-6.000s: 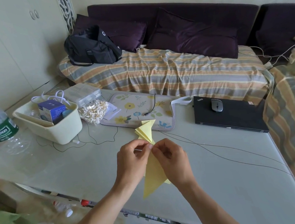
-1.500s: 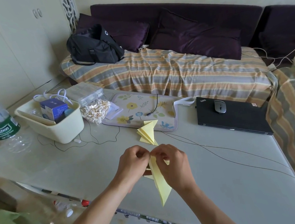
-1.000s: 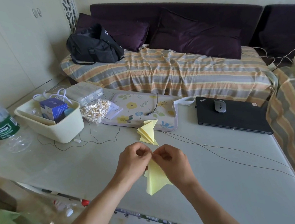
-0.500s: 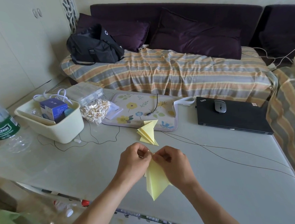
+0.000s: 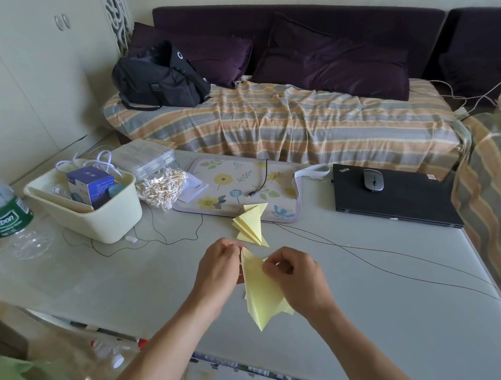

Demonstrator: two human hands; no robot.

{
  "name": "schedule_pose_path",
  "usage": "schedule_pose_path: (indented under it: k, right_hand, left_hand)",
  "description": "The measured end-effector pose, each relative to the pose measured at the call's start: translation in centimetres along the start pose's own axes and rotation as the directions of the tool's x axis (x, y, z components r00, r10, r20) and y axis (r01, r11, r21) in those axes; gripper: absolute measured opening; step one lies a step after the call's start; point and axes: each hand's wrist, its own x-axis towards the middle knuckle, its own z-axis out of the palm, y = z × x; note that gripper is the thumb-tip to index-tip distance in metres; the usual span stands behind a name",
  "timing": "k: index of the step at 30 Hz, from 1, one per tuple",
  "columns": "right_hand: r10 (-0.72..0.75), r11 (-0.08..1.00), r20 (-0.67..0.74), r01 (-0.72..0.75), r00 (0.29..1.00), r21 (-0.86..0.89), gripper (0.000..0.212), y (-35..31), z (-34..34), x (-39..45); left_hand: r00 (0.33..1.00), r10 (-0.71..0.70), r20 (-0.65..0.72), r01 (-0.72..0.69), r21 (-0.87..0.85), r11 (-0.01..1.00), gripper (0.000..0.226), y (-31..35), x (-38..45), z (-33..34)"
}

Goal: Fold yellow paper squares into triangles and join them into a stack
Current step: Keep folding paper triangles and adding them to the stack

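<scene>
Both hands were up off the table (image 5: 397, 313), pinching one yellow paper (image 5: 262, 294) between them: the left hand (image 5: 219, 270) nipped its top corner with curled fingertips, and the right hand (image 5: 300, 278) pinched the right edge a little lower, thumb and forefinger closed on it. The paper hung point-down between the two wrists, the forearms reaching in from below with the backs of the hands toward me. Just beyond the left hand, the stack (image 5: 251, 224) of folded triangles lay at the near edge of the flowered mat (image 5: 236, 188).
</scene>
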Motion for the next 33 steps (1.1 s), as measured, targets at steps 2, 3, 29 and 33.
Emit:
schedule_pose_path:
  k: [2, 3, 29, 33]
  right_hand:
    - [-0.001, 1.0, -0.006, 0.001, 1.0, 0.011, 0.009, 0.03, -0.09, -0.02]
    - [0.002, 1.0, -0.009, -0.002, 1.0, 0.018, 0.009, 0.04, -0.13, -0.02]
    - [0.034, 0.996, 0.126, -0.043, 0.991, 0.072, 0.009, 0.32, 0.23, 0.05]
    - [0.048, 0.993, 0.136, -0.062, 0.99, 0.102, 0.01, 0.45, 0.31, 0.15]
  left_hand:
    - [0.999, -0.022, 0.041, 0.024, -0.03, 0.999, 0.03, 0.17, -0.03, -0.11]
    - [0.998, -0.02, 0.061, 0.022, -0.031, 0.999, 0.029, 0.2, -0.07, -0.19]
    - [0.992, 0.113, -0.06, -0.118, -0.076, 0.99, 0.008, -0.65, 0.71, -0.58]
    - [0.988, 0.135, -0.08, -0.142, -0.084, 0.986, 0.01, -0.66, 0.74, -0.71]
